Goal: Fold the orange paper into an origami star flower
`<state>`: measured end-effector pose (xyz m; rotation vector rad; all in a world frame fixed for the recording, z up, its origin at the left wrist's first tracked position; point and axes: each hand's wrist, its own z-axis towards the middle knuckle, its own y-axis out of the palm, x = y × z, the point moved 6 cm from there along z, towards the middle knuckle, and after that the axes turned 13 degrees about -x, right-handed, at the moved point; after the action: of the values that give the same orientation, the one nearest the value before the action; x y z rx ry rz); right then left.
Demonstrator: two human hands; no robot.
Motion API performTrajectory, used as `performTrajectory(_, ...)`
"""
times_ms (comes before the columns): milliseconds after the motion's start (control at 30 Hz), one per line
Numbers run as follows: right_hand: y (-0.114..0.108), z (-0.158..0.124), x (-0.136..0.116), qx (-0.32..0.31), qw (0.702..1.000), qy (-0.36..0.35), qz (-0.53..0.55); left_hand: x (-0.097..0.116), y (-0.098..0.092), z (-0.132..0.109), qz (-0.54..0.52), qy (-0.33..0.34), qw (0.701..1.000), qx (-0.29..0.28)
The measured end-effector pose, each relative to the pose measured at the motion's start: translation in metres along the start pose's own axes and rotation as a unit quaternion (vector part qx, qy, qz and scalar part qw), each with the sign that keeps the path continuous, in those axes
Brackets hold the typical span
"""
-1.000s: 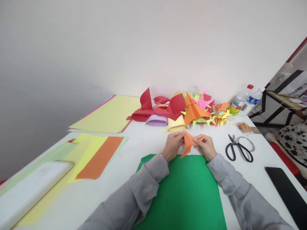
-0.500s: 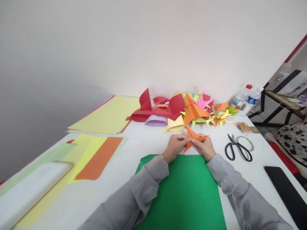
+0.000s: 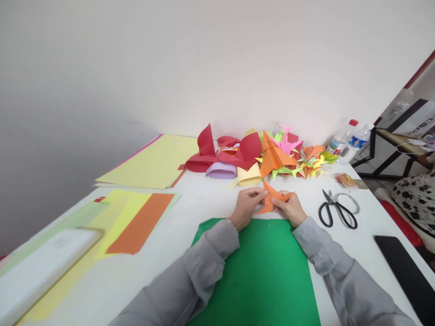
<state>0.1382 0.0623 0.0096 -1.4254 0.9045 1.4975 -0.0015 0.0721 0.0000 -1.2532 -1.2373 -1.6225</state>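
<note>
Between my two hands is a small orange folded paper piece (image 3: 269,199) with several pointed tips. My left hand (image 3: 247,206), with a bracelet at the wrist, pinches its left side between thumb and fingers. Its right side is pinched by my right hand (image 3: 290,208), the thumb lying over the paper. Both hands are just beyond the far edge of a green sheet (image 3: 261,271), which lies under my forearms. Behind them stands a pile of folded paper shapes, with a larger orange paper plane (image 3: 273,156) at its front.
Black-handled scissors (image 3: 337,210) and a roll of tape (image 3: 353,203) lie at right, near a black flat object (image 3: 404,271). Two bottles (image 3: 355,145) stand at the back right. Coloured sheets (image 3: 139,224) and a white box (image 3: 50,271) lie at left. A person's patterned clothing (image 3: 416,199) shows at far right.
My left fingers have drawn slightly left, off the middle of the orange paper. More of its centre shows, and its lower tip has turned a little to the left.
</note>
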Motion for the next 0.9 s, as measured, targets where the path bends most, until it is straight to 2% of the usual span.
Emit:
performTrajectory(267,0.0043,0.0005,-0.0005,-0.004,1.000,0.016,0.003,-0.0056,-0.0052,0.0020,-0.114,0.011,0.993,0.034)
performTrajectory(700,0.0053,-0.0004,0.0053,-0.027,0.999,0.034,0.007,-0.0060,-0.0076,0.0046,-0.190,0.011,0.981,0.027)
performTrajectory(900,0.0058,-0.0008,0.0052,-0.016,0.999,0.039,0.006,-0.0047,-0.0071,0.0054,-0.202,0.005,0.979,0.021)
